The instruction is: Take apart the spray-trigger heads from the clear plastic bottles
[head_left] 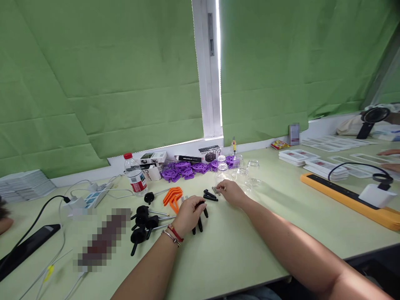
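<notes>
The table [237, 254] has room between the left arm [146, 266] and right arm [293, 233]. Purple parts [183, 170] and clear jars [252, 168] block the back, black parts [139, 234] the left.

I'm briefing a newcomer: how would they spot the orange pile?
On the pale green table, find the left hand. Just beyond it, short of the purple parts, lies the orange pile. Bright colour and bent pieces set it apart from the black-handled rods nearby.

pale green table [240, 250], small metal pieces [214, 191], black parts [211, 197], bottle [136, 181]
</notes>
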`<control>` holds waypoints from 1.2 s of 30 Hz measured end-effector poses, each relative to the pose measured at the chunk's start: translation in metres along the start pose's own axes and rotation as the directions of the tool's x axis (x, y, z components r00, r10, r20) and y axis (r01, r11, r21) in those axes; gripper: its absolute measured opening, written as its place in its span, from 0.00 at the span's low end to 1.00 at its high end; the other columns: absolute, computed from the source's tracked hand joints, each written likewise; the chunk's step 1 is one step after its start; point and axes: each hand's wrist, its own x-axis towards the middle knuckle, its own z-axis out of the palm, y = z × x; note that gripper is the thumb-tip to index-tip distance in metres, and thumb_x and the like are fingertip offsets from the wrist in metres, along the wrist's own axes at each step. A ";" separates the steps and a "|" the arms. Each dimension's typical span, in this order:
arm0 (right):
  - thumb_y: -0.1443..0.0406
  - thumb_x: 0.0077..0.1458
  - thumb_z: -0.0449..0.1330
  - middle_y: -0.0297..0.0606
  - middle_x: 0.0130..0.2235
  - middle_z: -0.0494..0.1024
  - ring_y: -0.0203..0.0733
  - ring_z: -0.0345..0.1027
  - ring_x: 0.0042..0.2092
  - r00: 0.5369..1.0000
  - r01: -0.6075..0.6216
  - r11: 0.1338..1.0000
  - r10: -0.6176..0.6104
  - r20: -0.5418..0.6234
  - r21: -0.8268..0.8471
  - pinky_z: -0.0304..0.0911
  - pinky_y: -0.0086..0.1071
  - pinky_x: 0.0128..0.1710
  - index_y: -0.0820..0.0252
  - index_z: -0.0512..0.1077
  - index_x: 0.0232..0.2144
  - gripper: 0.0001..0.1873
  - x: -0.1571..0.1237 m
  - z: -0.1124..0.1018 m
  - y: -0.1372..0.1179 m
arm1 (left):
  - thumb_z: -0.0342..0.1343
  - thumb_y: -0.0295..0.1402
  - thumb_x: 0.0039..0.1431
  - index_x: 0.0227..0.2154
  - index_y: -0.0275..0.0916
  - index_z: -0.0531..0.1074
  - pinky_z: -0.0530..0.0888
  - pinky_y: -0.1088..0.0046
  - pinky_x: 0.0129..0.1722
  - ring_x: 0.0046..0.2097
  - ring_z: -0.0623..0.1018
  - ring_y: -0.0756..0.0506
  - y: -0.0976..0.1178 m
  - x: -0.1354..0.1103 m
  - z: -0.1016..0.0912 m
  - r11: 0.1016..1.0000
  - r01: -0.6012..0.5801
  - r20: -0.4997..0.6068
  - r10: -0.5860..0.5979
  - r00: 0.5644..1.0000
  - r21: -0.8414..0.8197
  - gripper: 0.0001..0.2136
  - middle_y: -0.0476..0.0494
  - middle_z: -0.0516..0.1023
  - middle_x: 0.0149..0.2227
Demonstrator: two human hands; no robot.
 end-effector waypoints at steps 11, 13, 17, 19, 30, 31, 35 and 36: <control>0.68 0.53 0.56 0.38 0.40 0.73 0.40 0.66 0.41 0.987 0.104 0.953 -0.065 0.144 -0.285 0.54 0.28 0.36 0.54 0.78 0.35 0.11 0.008 0.015 0.010 | 0.52 0.34 0.57 0.40 0.38 0.74 0.69 0.69 0.39 0.36 0.73 0.46 -0.005 -0.001 0.005 0.996 -0.060 0.029 0.059 0.998 0.063 0.11 0.43 0.74 0.35; 0.68 0.53 0.56 0.38 0.39 0.72 0.39 0.66 0.40 0.985 0.111 0.946 -0.063 0.164 -0.305 0.53 0.28 0.35 0.54 0.79 0.35 0.11 0.009 0.015 0.010 | 0.53 0.34 0.57 0.40 0.38 0.74 0.69 0.69 0.38 0.35 0.72 0.46 -0.005 -0.001 0.006 0.995 -0.075 0.028 0.074 0.997 0.060 0.11 0.43 0.74 0.35; 0.69 0.53 0.56 0.39 0.39 0.72 0.39 0.66 0.39 0.982 0.124 0.934 -0.067 0.176 -0.335 0.52 0.28 0.32 0.55 0.78 0.35 0.12 0.009 0.016 0.010 | 0.53 0.34 0.57 0.40 0.38 0.74 0.69 0.70 0.37 0.34 0.72 0.47 -0.007 -0.002 0.007 0.995 -0.088 0.029 0.087 0.996 0.050 0.10 0.44 0.74 0.35; 0.69 0.53 0.55 0.39 0.39 0.72 0.39 0.66 0.38 0.982 0.127 0.931 -0.070 0.174 -0.343 0.52 0.28 0.32 0.56 0.78 0.34 0.11 0.009 0.017 0.010 | 0.53 0.34 0.56 0.39 0.38 0.74 0.69 0.71 0.36 0.33 0.71 0.48 -0.007 -0.002 0.008 0.996 -0.082 0.032 0.081 0.996 0.033 0.10 0.44 0.73 0.35; 0.71 0.56 0.53 0.38 0.35 0.72 0.36 0.67 0.37 0.866 0.488 0.854 -0.499 0.020 0.178 0.62 0.29 0.37 0.59 0.75 0.34 0.10 -0.020 -0.009 -0.034 | 0.55 0.33 0.53 0.35 0.38 0.74 0.66 0.74 0.32 0.31 0.68 0.50 -0.003 -0.003 0.009 0.992 0.024 0.062 -0.017 0.998 -0.123 0.08 0.47 0.72 0.30; 0.71 0.56 0.54 0.37 0.35 0.72 0.36 0.67 0.36 0.835 0.530 0.825 -0.548 0.047 0.195 0.63 0.29 0.37 0.59 0.75 0.34 0.10 -0.023 -0.009 -0.039 | 0.55 0.33 0.53 0.34 0.37 0.74 0.65 0.74 0.31 0.30 0.68 0.50 -0.003 -0.003 0.009 0.990 0.030 0.063 -0.021 0.998 -0.135 0.08 0.48 0.71 0.29; 0.71 0.56 0.54 0.37 0.33 0.72 0.35 0.67 0.34 0.765 0.609 0.777 -0.629 0.141 0.159 0.62 0.31 0.38 0.57 0.77 0.34 0.11 -0.029 -0.005 -0.045 | 0.54 0.32 0.53 0.30 0.36 0.73 0.64 0.75 0.29 0.29 0.66 0.51 -0.004 -0.002 0.010 0.982 0.035 0.067 -0.023 0.998 -0.183 0.05 0.49 0.69 0.26; 0.71 0.56 0.54 0.36 0.33 0.72 0.36 0.67 0.34 0.764 0.612 0.778 -0.628 0.147 0.145 0.62 0.31 0.38 0.57 0.77 0.34 0.12 -0.029 -0.004 -0.045 | 0.54 0.32 0.53 0.30 0.36 0.72 0.64 0.75 0.30 0.30 0.67 0.51 -0.004 -0.002 0.010 0.981 0.036 0.069 -0.024 0.997 -0.191 0.05 0.49 0.70 0.27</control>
